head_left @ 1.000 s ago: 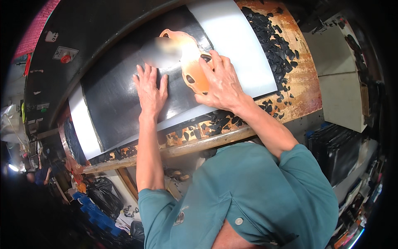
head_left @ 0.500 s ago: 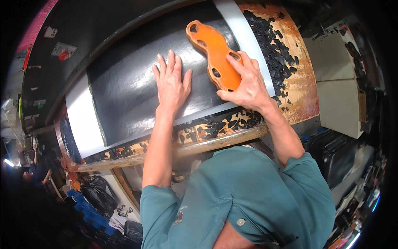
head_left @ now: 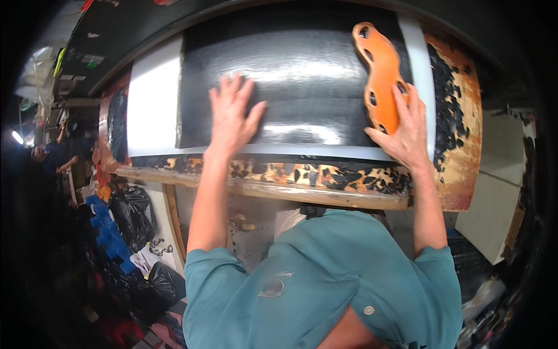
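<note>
A wavy orange cutting die (head_left: pixel 385 70) with several holes along its edges lies near the right end of a glossy black sheet (head_left: pixel 290 75). My right hand (head_left: pixel 408 129) grips the die's near end, thumb at its near left corner and fingers along its right side. On the left part of the sheet my left hand (head_left: pixel 231 116) rests with its fingers spread and nothing in it; the fingertips are slightly blurred. Under the sheet is a white board (head_left: pixel 152 96), showing at both ends and along the near edge.
Black scraps (head_left: pixel 450 110) cover the worn brown bed right of the board, and more lie along the near wooden rail (head_left: pixel 290 191). A dark machine beam crosses the far side. Black bags (head_left: pixel 132 212) and blue pieces (head_left: pixel 110 232) sit low left. Another person (head_left: pixel 55 154) is far left.
The view has turned, so the bench now lies straighter across. My left hand has shifted leftward over the black sheet. My right hand keeps hold of the cutting die near the sheet's right end.
</note>
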A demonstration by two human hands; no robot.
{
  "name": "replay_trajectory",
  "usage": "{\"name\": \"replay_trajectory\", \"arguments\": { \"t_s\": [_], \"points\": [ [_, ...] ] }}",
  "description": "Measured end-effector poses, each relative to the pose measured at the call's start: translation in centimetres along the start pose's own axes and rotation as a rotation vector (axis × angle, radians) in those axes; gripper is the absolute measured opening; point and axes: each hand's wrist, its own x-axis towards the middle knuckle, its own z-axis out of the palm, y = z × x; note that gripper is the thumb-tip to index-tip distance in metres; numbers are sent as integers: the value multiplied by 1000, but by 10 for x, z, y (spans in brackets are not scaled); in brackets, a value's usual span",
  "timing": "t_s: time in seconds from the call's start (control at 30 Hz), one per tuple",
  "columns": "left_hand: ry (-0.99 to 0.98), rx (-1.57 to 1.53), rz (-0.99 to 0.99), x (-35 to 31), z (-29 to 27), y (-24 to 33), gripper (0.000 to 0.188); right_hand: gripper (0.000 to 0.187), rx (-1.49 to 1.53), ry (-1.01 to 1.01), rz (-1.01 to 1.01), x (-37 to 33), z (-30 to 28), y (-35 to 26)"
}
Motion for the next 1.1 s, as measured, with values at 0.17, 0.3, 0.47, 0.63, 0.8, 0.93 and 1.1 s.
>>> {"name": "replay_trajectory", "arguments": {
  "t_s": [0.17,0.3,0.47,0.63,0.8,0.93,1.1],
  "points": [
    [-31,181,-224,-44,-19,-87,74,98,46,52,-30,-2,4,2],
    [70,134,-126,-44,-8,-101,72,96,63,44,17,0,2,-2],
    [98,13,-38,-40,-14,-105,82,89,494,30,305,7,-14,-44],
    [97,-80,-9,-36,-18,-100,83,87,838,43,218,15,11,-144],
    [71,-293,-56,-43,-34,-121,76,91,878,-51,144,56,59,-236],
    [141,-340,-39,-64,-48,-154,66,91,598,-29,5,77,88,-293],
    [207,-277,15,-74,-30,-161,65,85,355,103,-92,102,125,-342]
  ]
}}
